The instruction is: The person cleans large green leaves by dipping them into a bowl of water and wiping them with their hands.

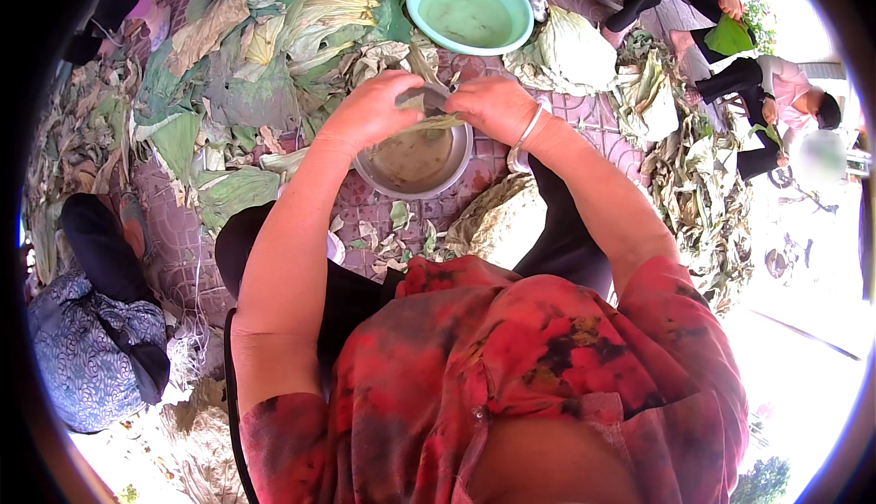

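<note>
Both of my hands are raised over a metal basin (460, 155) that holds murky brownish water. My left hand (373, 108) pinches one end of a yellowish-green piece of leaf (441, 121), with thumb and fingers bent around it. At the other end, my right hand (494, 106) grips the leaf near its fingertips, a bangle (530, 128) on the wrist. The fingers partly cover the leaf. Beyond the hands stands a turquoise plastic basin (414, 15) of greenish water.
Large dried leaves (253, 87) are heaped ahead on the left, with more leaves (564, 52) on the right. Leaf scraps (400, 215) litter the paving between my knees. A person in a patterned top (89, 353) sits left; other people, including one in pink (794, 90), sit right.
</note>
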A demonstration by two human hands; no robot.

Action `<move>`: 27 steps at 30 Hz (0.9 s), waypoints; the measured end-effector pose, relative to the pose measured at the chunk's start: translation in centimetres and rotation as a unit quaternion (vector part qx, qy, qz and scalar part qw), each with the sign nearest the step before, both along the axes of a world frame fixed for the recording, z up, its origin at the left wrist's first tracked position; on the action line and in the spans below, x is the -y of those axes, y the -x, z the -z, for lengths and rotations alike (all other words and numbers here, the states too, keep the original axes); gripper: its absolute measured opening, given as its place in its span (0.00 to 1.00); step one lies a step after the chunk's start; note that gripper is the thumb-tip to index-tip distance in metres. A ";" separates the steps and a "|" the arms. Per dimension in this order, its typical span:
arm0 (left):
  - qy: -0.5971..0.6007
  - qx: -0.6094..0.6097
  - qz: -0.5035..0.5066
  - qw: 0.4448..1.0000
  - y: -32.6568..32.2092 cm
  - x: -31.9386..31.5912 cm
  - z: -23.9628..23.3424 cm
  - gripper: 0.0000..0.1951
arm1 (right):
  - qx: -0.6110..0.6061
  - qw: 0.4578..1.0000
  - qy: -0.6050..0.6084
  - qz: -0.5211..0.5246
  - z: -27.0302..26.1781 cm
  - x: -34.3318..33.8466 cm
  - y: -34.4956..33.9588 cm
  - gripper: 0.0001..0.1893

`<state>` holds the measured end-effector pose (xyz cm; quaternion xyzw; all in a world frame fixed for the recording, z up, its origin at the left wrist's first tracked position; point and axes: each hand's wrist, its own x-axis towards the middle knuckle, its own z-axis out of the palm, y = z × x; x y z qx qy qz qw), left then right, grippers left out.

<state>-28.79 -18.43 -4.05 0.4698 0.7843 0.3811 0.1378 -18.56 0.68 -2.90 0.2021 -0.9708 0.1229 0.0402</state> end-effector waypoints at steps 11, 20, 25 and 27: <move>-0.112 0.476 -0.086 0.868 -0.3 -4.3 -1.2 0.15 | 0.069 0.726 0.643 0.235 0.2 -3.3 0.3 0.34; -0.113 0.395 -0.105 0.906 0.3 -3.9 -1.2 0.17 | 0.155 0.849 0.429 0.265 0.9 -4.3 0.3 0.21; -0.072 0.388 -0.113 0.912 0.9 -2.8 -0.6 0.22 | 0.135 0.872 0.390 0.264 0.9 -4.8 0.1 0.21; -0.078 0.409 -0.128 0.900 1.1 -2.6 -0.2 0.24 | 0.159 0.854 0.411 0.277 1.5 -5.4 0.3 0.21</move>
